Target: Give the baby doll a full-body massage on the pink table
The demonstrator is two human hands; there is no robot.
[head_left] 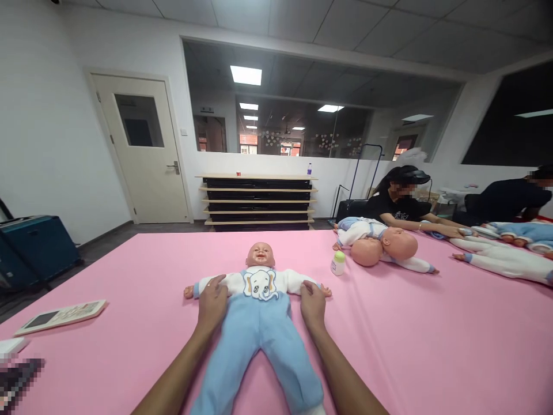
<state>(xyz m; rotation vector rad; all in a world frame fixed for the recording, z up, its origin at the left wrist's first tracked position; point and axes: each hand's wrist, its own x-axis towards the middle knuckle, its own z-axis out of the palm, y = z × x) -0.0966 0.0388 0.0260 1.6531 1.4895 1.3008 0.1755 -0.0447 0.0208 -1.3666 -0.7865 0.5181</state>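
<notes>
A baby doll (259,323) lies on its back on the pink tabletop, head away from me and arms stretched out sideways. It wears a white top with an elephant face on the chest and light blue trousers. My left hand (213,302) pinches the white sleeve on the left of the view, near the blue cuff. On the other side, my right hand (313,302) has its fingers closed on the opposite sleeve, close to the doll's hand. Both doll hands stick out past my fingers. A small white bottle with a green cap (338,263) stands beyond my right hand.
More dolls (380,242) lie heaped at the far right of the pink table (129,271). A calculator-like device (63,317) rests at the left. Two people (400,199) sit along the right side, one with hands on a doll. A blue suitcase (37,248) stands left of the table.
</notes>
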